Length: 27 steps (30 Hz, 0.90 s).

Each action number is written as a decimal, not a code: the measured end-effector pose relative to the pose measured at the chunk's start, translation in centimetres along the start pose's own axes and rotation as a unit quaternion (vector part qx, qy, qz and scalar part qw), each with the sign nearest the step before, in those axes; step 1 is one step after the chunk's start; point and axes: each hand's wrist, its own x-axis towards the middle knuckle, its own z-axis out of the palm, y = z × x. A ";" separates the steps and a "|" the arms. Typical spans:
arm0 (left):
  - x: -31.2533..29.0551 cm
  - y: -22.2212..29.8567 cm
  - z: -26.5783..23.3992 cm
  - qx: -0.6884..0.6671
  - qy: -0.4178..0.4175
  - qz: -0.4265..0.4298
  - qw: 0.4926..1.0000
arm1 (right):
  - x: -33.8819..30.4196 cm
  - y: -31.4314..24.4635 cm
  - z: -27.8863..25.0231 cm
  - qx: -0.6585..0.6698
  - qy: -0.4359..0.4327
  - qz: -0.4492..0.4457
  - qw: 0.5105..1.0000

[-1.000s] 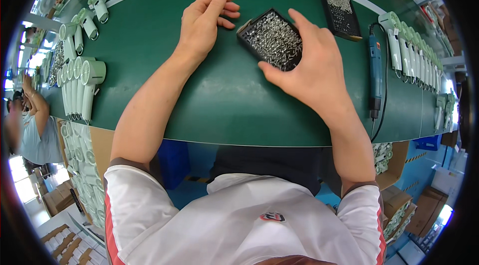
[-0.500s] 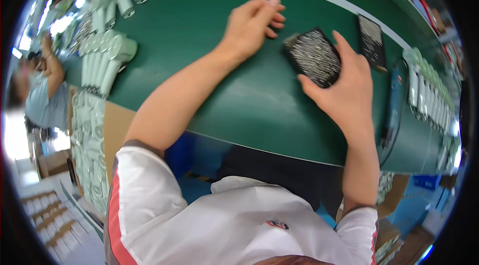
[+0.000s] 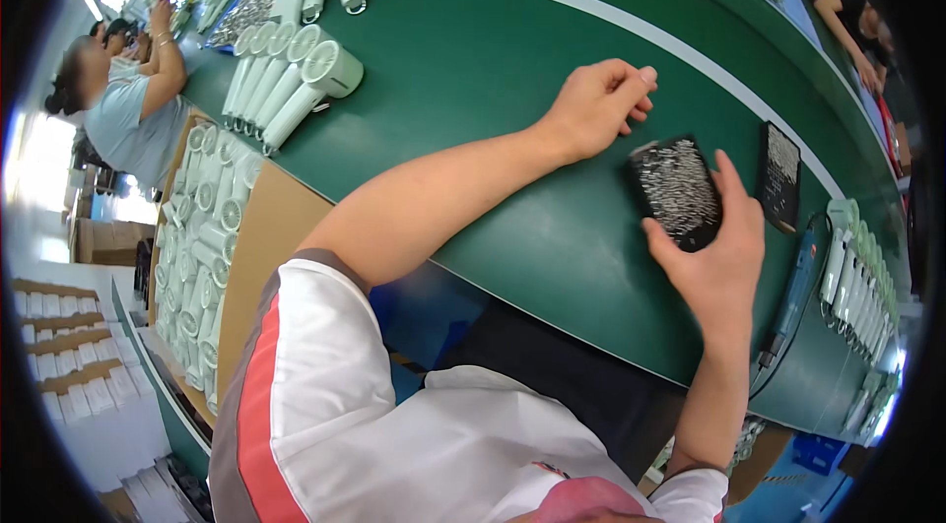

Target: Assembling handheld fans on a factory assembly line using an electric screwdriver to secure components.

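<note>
My right hand grips a small black tray by its near and right edges, thumb on one side and fingers on the other. Many small silvery screws cover the tray's inside. Beyond the tray and to its left is my left hand, closed with thumb and fingertips together; whatever they may hold is too small or hidden to make out. A second black tray with similar screws lies farther right. Nearer me on the right rests a blue power screwdriver with a dark cord.
Pale green handheld fans lie in rows at the left of the green table, with more fans at right. A carton of fans stands left. Co-workers sit at far left and far right.
My view has turned left, so the table, trays and hands sit farther right and lower in the picture. My right hand keeps its grip on the tray; my left hand stays closed.
</note>
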 end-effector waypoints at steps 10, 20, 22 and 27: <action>0.2 0.1 -1.2 0.025 0.009 0.018 0.999 | 0.9 0.6 0.6 0.010 0.016 -0.017 1.000; -0.1 0.5 -1.0 0.041 0.007 0.007 0.999 | 0.4 0.7 0.7 0.039 0.033 -0.029 0.998; 0.0 0.4 -1.0 0.034 0.006 0.009 0.999 | 0.6 0.9 0.9 0.045 0.042 -0.020 0.998; -0.1 0.6 -0.8 0.037 0.009 0.005 0.999 | 0.5 0.8 1.0 0.052 0.040 -0.011 0.998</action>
